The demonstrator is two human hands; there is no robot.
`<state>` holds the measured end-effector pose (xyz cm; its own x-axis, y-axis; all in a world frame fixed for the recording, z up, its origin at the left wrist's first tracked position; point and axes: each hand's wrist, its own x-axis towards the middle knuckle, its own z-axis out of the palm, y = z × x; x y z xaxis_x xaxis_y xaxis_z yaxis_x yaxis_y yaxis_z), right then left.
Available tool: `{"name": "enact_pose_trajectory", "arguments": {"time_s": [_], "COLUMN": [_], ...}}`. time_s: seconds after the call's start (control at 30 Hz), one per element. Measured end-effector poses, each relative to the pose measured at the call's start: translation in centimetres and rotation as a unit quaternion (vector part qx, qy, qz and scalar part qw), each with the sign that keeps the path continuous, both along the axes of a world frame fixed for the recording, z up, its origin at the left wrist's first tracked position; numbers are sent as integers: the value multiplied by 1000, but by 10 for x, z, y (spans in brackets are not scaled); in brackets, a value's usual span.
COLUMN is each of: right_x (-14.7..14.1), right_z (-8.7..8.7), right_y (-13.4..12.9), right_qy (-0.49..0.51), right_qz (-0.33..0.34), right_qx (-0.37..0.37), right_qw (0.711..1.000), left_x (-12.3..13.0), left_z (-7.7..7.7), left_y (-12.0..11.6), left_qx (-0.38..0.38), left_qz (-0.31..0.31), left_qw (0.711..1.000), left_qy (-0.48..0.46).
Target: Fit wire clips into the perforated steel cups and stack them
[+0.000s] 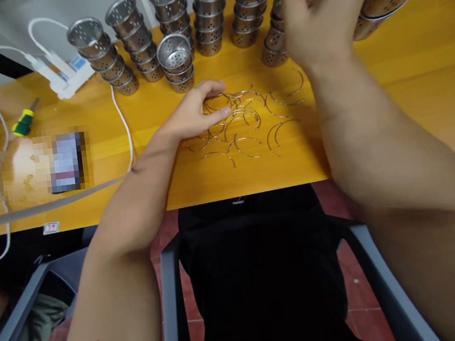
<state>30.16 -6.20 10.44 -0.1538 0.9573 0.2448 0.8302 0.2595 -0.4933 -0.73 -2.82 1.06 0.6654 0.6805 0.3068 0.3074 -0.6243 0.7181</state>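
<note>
My left hand [199, 109] lies low over a loose heap of thin curved metal wires [241, 117] on the table. Its thumb and fingers are apart, with wires showing in the gap, and I see nothing gripped. Raised at the upper right, my right hand [318, 29] is cut off by the top edge, so most of its fingers are hidden. Its thumb is stretched out in front of a stack of perforated metal cups [275, 55]; whether it touches them I cannot tell. A shorter cup stack [176, 61] stands just behind my left hand.
More perforated cup stacks [208, 19] line the back of the table [196, 187]. At the left are a white power strip [73, 78] with cables, a yellow-green screwdriver [24, 121] and a blurred-out phone-like object [66, 161]. A white cable [120, 117] runs down near my left forearm.
</note>
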Motion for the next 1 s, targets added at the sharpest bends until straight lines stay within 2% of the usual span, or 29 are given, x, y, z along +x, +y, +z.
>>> {"name": "enact_pose_trajectory", "arguments": {"time_s": [0.13, 0.23, 0.33, 0.57, 0.83, 1.0], "right_x": [-11, -10, -7, -3, 0, 3], "right_z": [-1, -5, -11, -28, -31, -34], "right_y": [-10, -6, 7, 20, 23, 25], "right_qy": [50, 52, 26, -3, -20, -16], "right_qz": [12, 9, -16, -75, -155, -163], "right_qx": [-24, -7, 12, -20, -76, -87], "right_qw": [998, 999, 999, 997, 985, 983], "left_x": [0, 1, 1, 2, 2, 2], "left_z": [-2, -1, 1, 1, -2, -1], "left_y": [1, 0, -3, -3, 0, -3], "left_qx": [3, 7, 5, 3, 7, 1], "left_qz": [-3, -6, -3, -1, -10, -2], "left_qw": [1000, 1000, 1000, 1000, 1000, 1000], "left_qy": [-9, -15, -17, -15, -16, -11]}}
